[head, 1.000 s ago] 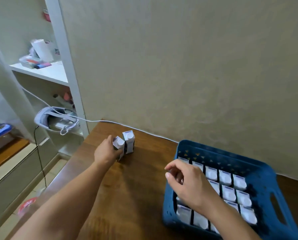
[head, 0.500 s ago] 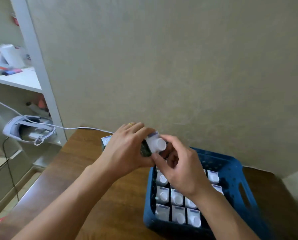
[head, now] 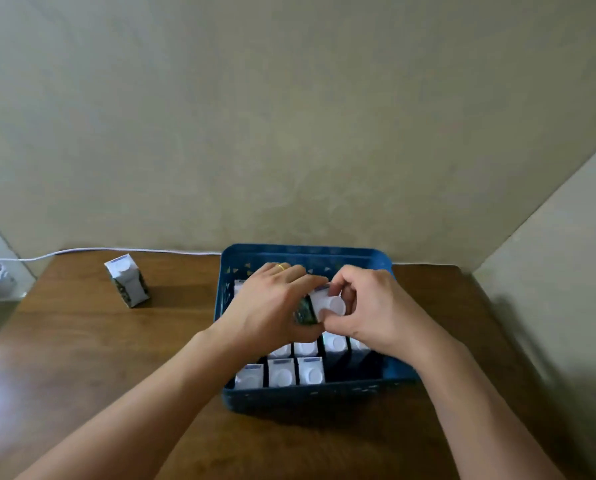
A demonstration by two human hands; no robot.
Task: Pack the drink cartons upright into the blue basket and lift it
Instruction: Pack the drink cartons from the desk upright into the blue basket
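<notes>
Both hands, left (head: 272, 306) and right (head: 372, 311), have carried the gripped carton (head: 326, 304) over the basket (head: 310, 396).

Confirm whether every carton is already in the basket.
No, one carton stands on the table, left of the blue basket.

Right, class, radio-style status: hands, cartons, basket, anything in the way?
Left hand and right hand both gripping one carton over blue basket. One carton on table, still unpacked. Nothing in the way.
</notes>
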